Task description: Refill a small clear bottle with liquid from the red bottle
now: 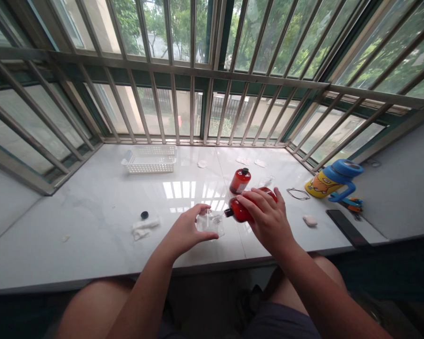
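Note:
My left hand (pixel 185 228) is curled round a small clear bottle (pixel 211 226), thumb along its near side. My right hand (pixel 270 219) grips a red bottle (pixel 239 210) that is tipped well over to the left. Its black threaded neck points at the clear bottle's mouth, very close to it; whether they touch I cannot tell. Just behind my right hand a second red bottle (pixel 240 182) with a black top stands upright. Left of my left hand, a black cap (pixel 144 215) lies beside crumpled white tissue (pixel 143 230).
A white perforated basket (pixel 150 165) sits at the back left by the barred window. On the right are a blue-and-yellow jug (pixel 330 179), a thin cord loop (pixel 298 193), a small pale case (pixel 310 221) and a dark phone (pixel 348 229). Small white pieces (pixel 243 160) lie at the back.

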Demonstrator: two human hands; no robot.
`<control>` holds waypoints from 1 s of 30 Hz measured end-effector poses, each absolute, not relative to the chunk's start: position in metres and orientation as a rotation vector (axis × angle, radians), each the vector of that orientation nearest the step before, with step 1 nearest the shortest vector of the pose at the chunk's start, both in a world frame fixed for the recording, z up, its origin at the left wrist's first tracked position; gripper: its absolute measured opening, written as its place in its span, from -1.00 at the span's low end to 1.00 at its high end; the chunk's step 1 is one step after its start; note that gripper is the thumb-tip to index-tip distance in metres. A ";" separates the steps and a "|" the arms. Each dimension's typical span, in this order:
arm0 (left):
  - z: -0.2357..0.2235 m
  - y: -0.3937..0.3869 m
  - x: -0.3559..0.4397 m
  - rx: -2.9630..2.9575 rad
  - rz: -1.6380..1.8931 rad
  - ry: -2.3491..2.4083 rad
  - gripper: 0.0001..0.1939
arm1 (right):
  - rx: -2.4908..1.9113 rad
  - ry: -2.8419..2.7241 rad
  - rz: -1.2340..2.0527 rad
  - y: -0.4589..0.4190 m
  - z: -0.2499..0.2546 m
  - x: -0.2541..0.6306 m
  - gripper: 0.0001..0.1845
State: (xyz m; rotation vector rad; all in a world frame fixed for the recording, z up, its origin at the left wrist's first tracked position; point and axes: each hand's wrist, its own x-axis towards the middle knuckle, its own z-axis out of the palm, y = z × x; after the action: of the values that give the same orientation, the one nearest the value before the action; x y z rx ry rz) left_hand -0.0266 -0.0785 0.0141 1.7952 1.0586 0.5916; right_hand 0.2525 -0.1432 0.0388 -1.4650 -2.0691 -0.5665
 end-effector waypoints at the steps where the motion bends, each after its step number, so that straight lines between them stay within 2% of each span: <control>1: 0.014 -0.078 -0.027 1.796 0.592 1.058 -0.23 | -1.463 -2.067 -0.569 -0.143 0.039 0.252 -0.51; 14: 0.012 -0.077 -0.027 1.797 0.576 1.063 -0.24 | -1.466 -2.047 -0.598 -0.142 0.039 0.251 -0.56; 30: 0.009 -0.076 -0.026 1.795 0.557 1.073 -0.24 | -1.471 -2.055 -0.613 -0.143 0.035 0.252 -0.52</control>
State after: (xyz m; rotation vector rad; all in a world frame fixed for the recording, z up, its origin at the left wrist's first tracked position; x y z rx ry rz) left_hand -0.0257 -0.0763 0.0086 1.7948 1.0727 0.5571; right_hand 0.2516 -0.1429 0.0353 -1.4714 -2.0554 -0.6132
